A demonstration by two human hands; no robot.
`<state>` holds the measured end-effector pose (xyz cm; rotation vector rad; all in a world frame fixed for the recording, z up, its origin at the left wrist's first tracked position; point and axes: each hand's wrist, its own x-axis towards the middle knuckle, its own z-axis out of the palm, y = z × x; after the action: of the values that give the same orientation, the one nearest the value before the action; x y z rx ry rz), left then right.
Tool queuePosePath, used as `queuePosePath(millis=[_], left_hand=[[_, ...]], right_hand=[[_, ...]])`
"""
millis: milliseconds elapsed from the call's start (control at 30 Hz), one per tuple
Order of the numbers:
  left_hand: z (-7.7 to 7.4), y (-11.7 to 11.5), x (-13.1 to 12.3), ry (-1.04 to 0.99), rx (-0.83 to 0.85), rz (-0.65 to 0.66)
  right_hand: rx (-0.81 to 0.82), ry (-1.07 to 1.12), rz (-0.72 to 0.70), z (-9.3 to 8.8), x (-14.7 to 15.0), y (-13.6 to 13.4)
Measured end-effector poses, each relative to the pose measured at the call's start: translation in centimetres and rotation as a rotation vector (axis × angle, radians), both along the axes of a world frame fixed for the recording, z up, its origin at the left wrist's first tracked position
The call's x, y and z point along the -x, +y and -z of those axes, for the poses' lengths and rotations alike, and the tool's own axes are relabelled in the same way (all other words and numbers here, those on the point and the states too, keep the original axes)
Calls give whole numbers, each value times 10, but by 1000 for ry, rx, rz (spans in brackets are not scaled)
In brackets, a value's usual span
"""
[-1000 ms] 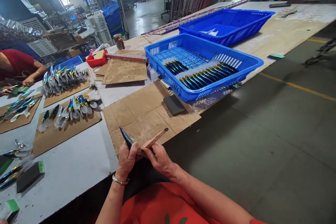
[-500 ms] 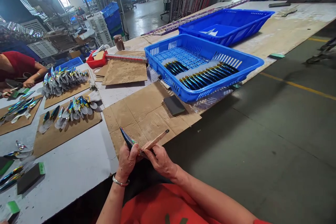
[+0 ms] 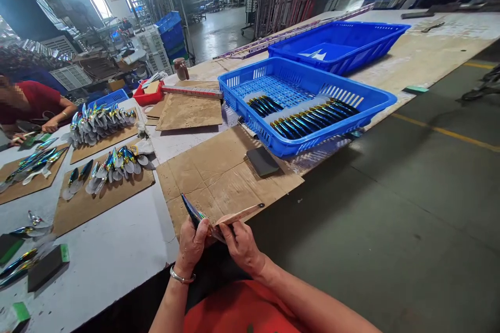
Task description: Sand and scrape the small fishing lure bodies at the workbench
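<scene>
My left hand (image 3: pixel 192 243) is closed around a fishing lure (image 3: pixel 190 207), dark blue and shiny, whose narrow end points up and away to the left. In my right hand (image 3: pixel 244 247) is a flat wooden handle (image 3: pixel 242 214) with a dark spot at its outer end, gripped between thumb and fingers. The handle's inner end meets the lure close to my left thumb. What the tool has at that end is hidden by my fingers. Beneath and beyond both hands lies a cardboard sheet (image 3: pixel 219 187), with a dark sanding block (image 3: pixel 262 161) on it.
A blue perforated basket (image 3: pixel 289 148) holds rows of lures (image 3: pixel 312 120); behind it stands a deeper blue tray (image 3: pixel 339 65). To the left, more lures (image 3: pixel 117 164) lie on cardboard. A co-worker's hand (image 3: pixel 50 125) is at the far left. The table edge runs just before me.
The wooden handle has swung to a flatter angle, its outer end now farther right and a little lower. The lure stays in my left hand. The whole view has shifted slightly.
</scene>
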<state>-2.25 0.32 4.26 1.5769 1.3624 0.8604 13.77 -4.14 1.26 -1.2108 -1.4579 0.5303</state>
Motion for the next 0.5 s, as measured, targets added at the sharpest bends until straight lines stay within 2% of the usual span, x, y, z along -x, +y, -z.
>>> queuePosePath(millis=[167,267,367,500], left_hand=[[-1,-3,0,-118,62,-57],[-2,-7,-3,-217,95,-126],[0,-4,-8,-364,146,-219],[3,-1,-13,-518,208,-199]], right_hand=[[185,178,6,-15,-15,13],[334,196,-2,-16,-33,30],[407,153,63,-6,-54,54],[459,75,190,16,-86,74]])
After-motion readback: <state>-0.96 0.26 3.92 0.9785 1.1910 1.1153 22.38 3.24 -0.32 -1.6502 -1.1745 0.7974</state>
